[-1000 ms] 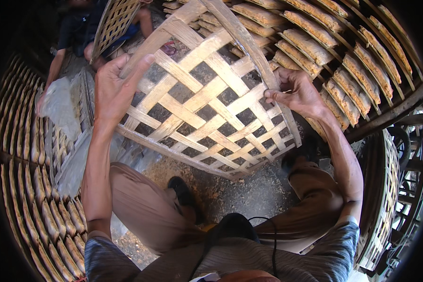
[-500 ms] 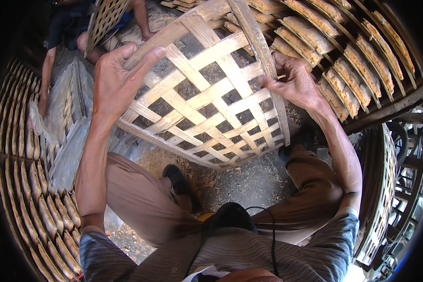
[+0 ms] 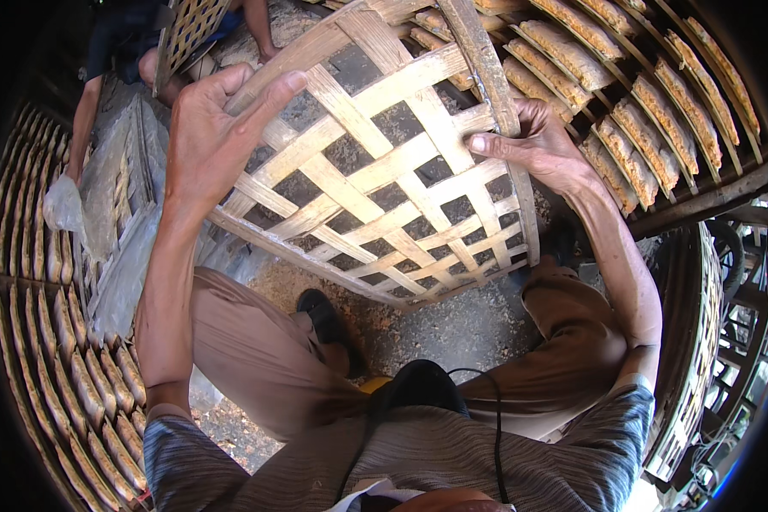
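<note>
A woven bamboo tray (image 3: pixel 380 213) with wide lattice gaps and a flat wooden frame hangs tilted in front of me. My left hand (image 3: pixel 218 128) grips its upper left frame edge, the thumb laid along the near side and the fingers partly hidden behind. On the opposite side, my right hand (image 3: pixel 538 149) is closed round the right frame bar, its thumb pressing on the near face while the other fingers go behind. Through the gaps the dark floor shows; nothing lies on the lattice.
Racks at the upper right (image 3: pixel 648 111) and left (image 3: pixel 68 384) hold trays of thick, crusty orange-brown slabs. Another person's arm (image 3: pixel 84 128) reaches to clear plastic sheeting (image 3: pixel 115 213) at the left. Several lattice trays (image 3: pixel 695 341) stand stacked at the right. Crumbs litter the floor (image 3: pixel 418 341).
The tray has shifted slightly right, with both hands still on it. My right thumb now lies flatter across the frame bar. The other person's hand has moved a little at the plastic sheeting.
</note>
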A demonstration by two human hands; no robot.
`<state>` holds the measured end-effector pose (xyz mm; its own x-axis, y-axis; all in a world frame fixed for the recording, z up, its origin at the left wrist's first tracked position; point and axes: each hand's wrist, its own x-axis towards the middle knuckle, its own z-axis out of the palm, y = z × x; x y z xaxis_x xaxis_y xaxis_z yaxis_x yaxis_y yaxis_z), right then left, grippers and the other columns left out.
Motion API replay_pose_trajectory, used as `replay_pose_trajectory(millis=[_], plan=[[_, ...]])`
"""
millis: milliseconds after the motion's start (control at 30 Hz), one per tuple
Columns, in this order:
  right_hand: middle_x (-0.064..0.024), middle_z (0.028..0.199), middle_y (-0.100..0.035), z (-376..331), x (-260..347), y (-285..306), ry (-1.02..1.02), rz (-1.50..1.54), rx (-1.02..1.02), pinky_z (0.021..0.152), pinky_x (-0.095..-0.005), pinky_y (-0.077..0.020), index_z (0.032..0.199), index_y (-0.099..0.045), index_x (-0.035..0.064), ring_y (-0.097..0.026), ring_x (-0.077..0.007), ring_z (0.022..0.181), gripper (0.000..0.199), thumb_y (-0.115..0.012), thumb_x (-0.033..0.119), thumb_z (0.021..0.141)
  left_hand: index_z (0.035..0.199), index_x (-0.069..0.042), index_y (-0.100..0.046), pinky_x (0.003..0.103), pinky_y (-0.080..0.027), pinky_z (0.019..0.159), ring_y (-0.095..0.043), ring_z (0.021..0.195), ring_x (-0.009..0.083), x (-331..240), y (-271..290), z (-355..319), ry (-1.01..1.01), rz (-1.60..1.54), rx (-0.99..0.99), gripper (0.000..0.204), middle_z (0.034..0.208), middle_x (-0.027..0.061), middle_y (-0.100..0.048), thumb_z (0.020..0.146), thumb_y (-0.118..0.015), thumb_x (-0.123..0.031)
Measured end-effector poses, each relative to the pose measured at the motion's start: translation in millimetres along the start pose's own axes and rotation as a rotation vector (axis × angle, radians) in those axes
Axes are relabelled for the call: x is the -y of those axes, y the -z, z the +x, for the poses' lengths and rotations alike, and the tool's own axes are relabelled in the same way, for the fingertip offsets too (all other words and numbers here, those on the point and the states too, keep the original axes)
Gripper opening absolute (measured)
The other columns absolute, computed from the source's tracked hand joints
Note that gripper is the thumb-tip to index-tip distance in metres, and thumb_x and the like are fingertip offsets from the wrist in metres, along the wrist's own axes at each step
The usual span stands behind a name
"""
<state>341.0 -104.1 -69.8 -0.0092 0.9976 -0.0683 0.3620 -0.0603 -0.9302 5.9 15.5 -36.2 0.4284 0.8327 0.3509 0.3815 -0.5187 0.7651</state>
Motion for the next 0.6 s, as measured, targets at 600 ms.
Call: replay_pose_trajectory(millis=[600], plan=[[-0.0099, 0.112, -0.077, 3.4, 7.1, -14.8, 0.275, 0.112, -0.206, 0.079, -0.0296, -0.0602, 0.126, -0.065, -0.0024, -0.072, -0.0121, 0.092, 0.030, -0.073, 0.015, 0.103, 0.100, 0.001, -0.078, 0.023, -0.047, 0.051, -0.061, 0.064, 0.0024, -3.5, 0.2, 0.8, 0.055, -0.030, 0.040, 0.035, 0.075, -0.0006, -0.071, 0.101, -0.076, -0.033]])
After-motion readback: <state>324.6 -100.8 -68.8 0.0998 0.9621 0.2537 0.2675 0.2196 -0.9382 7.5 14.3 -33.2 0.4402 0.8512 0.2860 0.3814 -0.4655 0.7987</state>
